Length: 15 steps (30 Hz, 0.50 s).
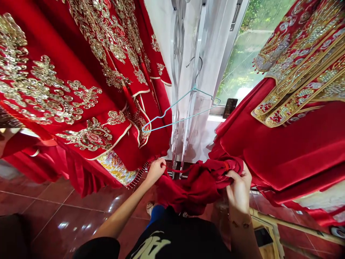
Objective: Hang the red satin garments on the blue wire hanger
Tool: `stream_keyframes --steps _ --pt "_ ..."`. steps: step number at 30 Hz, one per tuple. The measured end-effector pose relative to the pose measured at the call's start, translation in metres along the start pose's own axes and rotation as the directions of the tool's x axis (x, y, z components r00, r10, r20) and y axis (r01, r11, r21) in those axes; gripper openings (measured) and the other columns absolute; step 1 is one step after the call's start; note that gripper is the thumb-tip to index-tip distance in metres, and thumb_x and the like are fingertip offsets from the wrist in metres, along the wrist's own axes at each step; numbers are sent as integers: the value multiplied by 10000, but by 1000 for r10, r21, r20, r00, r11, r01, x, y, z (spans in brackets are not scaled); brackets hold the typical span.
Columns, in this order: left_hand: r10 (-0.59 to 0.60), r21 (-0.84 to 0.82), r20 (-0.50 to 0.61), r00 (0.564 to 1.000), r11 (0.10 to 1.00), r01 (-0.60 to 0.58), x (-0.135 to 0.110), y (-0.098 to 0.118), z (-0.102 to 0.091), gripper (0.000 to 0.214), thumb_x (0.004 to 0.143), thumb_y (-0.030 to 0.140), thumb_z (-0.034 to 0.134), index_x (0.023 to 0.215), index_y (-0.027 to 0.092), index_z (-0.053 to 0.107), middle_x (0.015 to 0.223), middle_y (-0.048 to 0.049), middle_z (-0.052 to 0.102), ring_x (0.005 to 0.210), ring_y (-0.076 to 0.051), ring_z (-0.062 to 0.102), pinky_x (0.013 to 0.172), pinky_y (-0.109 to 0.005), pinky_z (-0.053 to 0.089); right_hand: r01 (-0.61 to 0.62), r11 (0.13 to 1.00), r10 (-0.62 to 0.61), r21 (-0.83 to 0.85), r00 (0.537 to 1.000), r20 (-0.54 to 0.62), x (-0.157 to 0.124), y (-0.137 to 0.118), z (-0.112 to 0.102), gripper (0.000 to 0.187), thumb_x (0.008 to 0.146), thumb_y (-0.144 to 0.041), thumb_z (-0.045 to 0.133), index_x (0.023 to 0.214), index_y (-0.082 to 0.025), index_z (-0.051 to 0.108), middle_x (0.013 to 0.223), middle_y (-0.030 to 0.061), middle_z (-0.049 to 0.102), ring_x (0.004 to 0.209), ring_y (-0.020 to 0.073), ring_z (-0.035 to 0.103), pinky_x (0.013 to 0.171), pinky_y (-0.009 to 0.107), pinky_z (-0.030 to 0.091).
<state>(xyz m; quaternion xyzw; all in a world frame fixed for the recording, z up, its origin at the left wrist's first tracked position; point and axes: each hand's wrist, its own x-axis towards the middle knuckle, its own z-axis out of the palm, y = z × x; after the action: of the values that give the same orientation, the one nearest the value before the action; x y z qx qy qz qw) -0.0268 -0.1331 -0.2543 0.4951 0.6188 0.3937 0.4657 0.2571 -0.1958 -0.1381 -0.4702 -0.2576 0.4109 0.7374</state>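
My left hand pinches one end of a bunched red satin garment, and my right hand grips its other end. A thin red cord runs from the cloth towards my left hand. Above the hands, a light blue wire hanger hangs empty in front of a red gown embroidered in gold. Another red and gold embroidered garment hangs to the right, with its lower folds close to my right hand.
A white sheer curtain and clear acrylic hangers hang before a window. A phone stands on the sill. Below lie a glossy red-brown tile floor and a pale wooden frame holding a dark flat object.
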Motion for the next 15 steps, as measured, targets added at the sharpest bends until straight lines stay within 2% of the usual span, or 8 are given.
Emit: stream_keyframes --steps 2,4,7,9,11,13,15 --pt "-78 -127 41 996 989 82 -3 1 9 77 626 141 553 614 204 511 661 -3 543 744 -194 578 838 -360 517 -22 1000 22 9 1000 4 0 5 2 212 485 -91 629 652 -200 559 588 -81 507 548 65 414 520 169 377" --pt "-136 -235 89 987 960 153 -9 2 16 49 630 184 547 647 201 503 622 5 531 631 -164 560 711 -317 521 -36 999 35 26 999 4 0 11 3 202 494 -87 622 634 -199 529 576 -84 490 541 62 396 514 167 362" --pt "-185 -354 195 963 903 245 -25 6 29 111 644 235 557 744 187 546 638 -15 575 633 -162 608 688 -298 530 -36 998 36 53 999 4 2 22 7 201 487 -90 615 640 -198 542 583 -79 513 547 67 412 522 177 371" --pt "-180 -474 202 963 843 256 -37 12 41 245 687 277 580 916 190 579 705 -23 631 666 -160 628 674 -275 519 -46 996 46 76 999 3 3 29 11 230 487 -92 623 683 -205 579 608 -75 543 562 74 439 543 185 394" --pt "-106 -579 105 989 802 147 -47 21 56 360 744 329 620 1084 235 550 736 10 637 620 -135 581 598 -231 462 -73 992 71 103 997 25 2 35 19 274 504 -107 642 750 -222 609 652 -70 578 590 85 485 584 199 435" --pt "60 -572 16 998 819 -40 -53 33 75 379 782 384 659 1124 267 546 779 17 627 616 -130 542 571 -229 425 -112 986 101 120 991 92 -2 39 28 319 544 -152 652 848 -249 637 739 -46 639 655 116 561 661 241 499" --pt "234 -487 14 972 851 -198 -55 46 93 328 798 426 679 1059 248 592 880 -26 633 754 -163 583 688 -267 472 -160 980 137 116 973 188 -8 42 37 373 578 -199 645 945 -267 656 831 -11 692 731 156 622 725 289 540"
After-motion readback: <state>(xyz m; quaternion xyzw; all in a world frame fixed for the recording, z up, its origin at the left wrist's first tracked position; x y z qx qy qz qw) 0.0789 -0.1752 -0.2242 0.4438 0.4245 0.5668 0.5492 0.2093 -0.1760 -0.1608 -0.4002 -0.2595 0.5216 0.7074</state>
